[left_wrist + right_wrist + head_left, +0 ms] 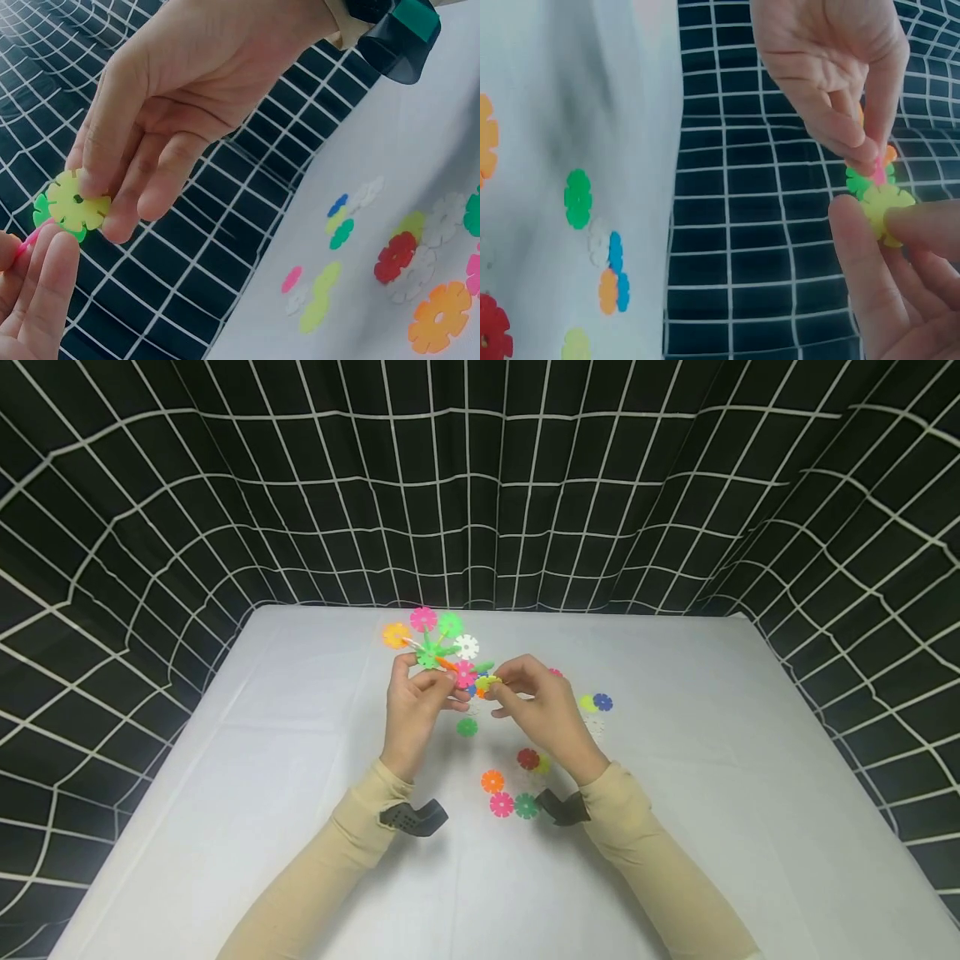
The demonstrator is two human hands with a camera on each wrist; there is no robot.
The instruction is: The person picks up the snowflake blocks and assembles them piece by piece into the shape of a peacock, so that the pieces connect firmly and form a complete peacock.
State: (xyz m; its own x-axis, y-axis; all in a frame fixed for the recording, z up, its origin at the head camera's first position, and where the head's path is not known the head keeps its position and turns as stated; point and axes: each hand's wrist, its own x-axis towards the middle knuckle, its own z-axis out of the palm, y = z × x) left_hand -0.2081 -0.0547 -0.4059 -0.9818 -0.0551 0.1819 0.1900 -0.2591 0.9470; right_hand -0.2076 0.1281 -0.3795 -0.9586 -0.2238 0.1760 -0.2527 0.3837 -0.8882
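My left hand (412, 714) pinches a pink notched plastic disc (465, 674) in a joined cluster of snowflake discs. The cluster fans out above that hand, with an orange disc (396, 636), another pink disc (423, 619), a green disc (451, 625) and a white disc (467, 647). Between thumb and fingers, my right hand (546, 714) grips a yellow snowflake disc (67, 191). In the right wrist view this yellow disc (877, 202) is right beside the pink piece (880, 171); whether their slots interlock I cannot tell.
Loose discs lie on the white table (300, 743): a green one (467, 727) under the hands, a red one (528, 759), an orange one (492, 782) and a pink one (502, 804) nearer, and a blue one (603, 702) at right. A black grid curtain (480, 510) hangs behind.
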